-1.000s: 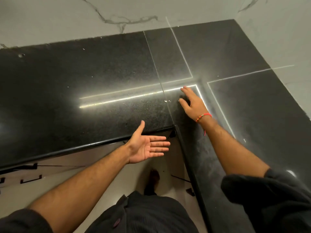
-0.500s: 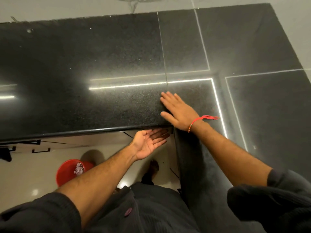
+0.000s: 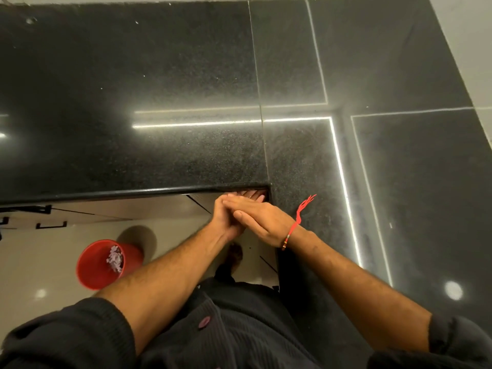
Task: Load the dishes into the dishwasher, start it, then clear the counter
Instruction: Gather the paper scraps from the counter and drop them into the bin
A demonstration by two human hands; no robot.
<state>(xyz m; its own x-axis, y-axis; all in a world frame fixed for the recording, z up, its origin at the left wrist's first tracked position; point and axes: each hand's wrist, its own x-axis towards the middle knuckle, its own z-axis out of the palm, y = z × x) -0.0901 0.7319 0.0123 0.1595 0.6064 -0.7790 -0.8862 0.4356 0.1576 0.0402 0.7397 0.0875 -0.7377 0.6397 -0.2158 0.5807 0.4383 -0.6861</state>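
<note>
**Crumbs swept off the counter edge into the waiting palm**

Where the right hand (image 3: 262, 222) lay flat on the black counter (image 3: 159, 102) half a second ago, near the inner corner, it has now slid off the front edge and lies across the left hand (image 3: 226, 218), which was already held palm-up just under that edge. Both hands meet just below the corner, fingers straight and pressed together; whether any debris sits between the palms cannot be told, since the right hand covers the left. Neither hand grips an object.

Judged from this, the sweep of that patch is finished and the counter-clearing stage is near its end: the granite shows only a few pale specks toward the back left and reflected strip lights. No dishes and no dishwasher are in view, so that part of the task cannot be checked.

A red bucket (image 3: 106, 263) with scraps inside stands on the pale floor to the left, well apart from the hands, and is the probable place for whatever was gathered. Cabinet fronts with black handles (image 3: 52, 225) run beneath the counter. A red thread bracelet (image 3: 294, 227) hangs at the right wrist. Nothing blocks the way to the bucket.
</note>
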